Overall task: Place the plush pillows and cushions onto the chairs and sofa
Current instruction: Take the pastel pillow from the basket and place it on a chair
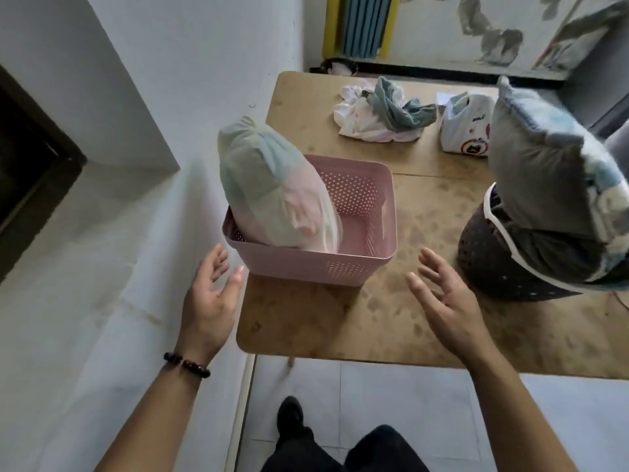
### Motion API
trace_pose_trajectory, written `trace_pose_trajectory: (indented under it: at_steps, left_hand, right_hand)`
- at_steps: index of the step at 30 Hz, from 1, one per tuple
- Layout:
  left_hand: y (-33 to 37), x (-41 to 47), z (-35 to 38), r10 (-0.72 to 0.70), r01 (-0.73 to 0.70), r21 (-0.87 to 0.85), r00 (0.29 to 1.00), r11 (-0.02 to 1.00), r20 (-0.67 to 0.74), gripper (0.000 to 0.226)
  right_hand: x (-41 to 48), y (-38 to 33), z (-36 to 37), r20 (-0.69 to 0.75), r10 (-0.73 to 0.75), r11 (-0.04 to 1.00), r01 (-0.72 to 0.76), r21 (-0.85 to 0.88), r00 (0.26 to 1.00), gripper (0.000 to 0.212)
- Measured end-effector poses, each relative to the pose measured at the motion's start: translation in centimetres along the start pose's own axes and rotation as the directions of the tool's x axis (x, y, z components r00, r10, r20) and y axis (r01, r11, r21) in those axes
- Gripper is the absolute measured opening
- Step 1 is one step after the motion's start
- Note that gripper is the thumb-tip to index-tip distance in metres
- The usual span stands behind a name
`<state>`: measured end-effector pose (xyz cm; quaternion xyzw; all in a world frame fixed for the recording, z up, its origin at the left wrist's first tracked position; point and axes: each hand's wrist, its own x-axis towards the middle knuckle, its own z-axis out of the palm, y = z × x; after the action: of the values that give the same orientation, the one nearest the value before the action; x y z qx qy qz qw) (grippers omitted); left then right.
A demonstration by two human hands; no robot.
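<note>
One stained wooden table (306,318), pillow (272,185) in pink basket (386,219); tiled floor (374,396).

- A tan wooden table (306,318) with a mottled, stained top stood against the pale wall (170,63).
- A pink perforated basket (306,265) sat near the table's front left corner.
- A dark round basket (483,264) with a white rim stood at the right edge of the table, well apart from the pink one.
- A crumpled heap of clothes (377,114), white-pink and grey-blue, lay towards the far end.
- A white printed bag (463,127) stood just right of the heap.
- A yellow-framed blue panel (362,25) leaned at the back wall, beside an ink-wash mural (493,32).
- A dark doorway (27,165) opened on the left.
- Pale floor tiles (374,396) showed below the table's near edge.
</note>
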<state>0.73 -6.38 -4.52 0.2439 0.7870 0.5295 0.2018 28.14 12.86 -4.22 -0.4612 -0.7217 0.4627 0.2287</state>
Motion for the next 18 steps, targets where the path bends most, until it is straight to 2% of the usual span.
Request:
trace_pose_trajectory:
  at_steps: [3,6,11,14,16,18]
  left_hand:
    - [1.4,6.5,2.0,-0.007,0.005,-0.034,0.999,0.999,-0.048,0.051]
    - [0.9,11.4,4.1,-0.077,0.069,-0.092,0.993,0.993,-0.088,0.035]
    - [1.1,14.9,6.8,-0.24,0.216,-0.158,0.958,0.964,-0.157,0.046]
    - [2.5,14.8,8.8,-0.218,0.204,-0.124,0.969,0.971,-0.115,0.056]
    - [3.6,14.7,10.2,-0.194,0.184,-0.125,0.978,0.975,-0.072,0.059]
    - [5.1,15.1,11.2,-0.145,0.136,-0.196,0.989,0.971,-0.031,0.052]
  right_hand:
    - [6.2,-1.8,2.8,0.062,-0.041,0.999,0.04,0.018,0.997,0.058]
    - [12.7,-2.1,6.4,0.159,-0.03,0.999,0.025,0.033,0.987,0.06]
    - [21.5,-2.7,11.9,0.319,-0.003,0.999,-0.007,0.031,0.948,0.077]
    - [24.7,-2.9,14.5,0.382,-0.038,0.997,0.01,0.074,0.924,0.091]
    - [25.7,-2.6,15.4,0.386,0.009,0.983,-0.079,0.166,0.923,0.092]
    - [26.0,-2.0,15.5,0.331,0.061,0.947,-0.16,0.28,0.942,0.089]
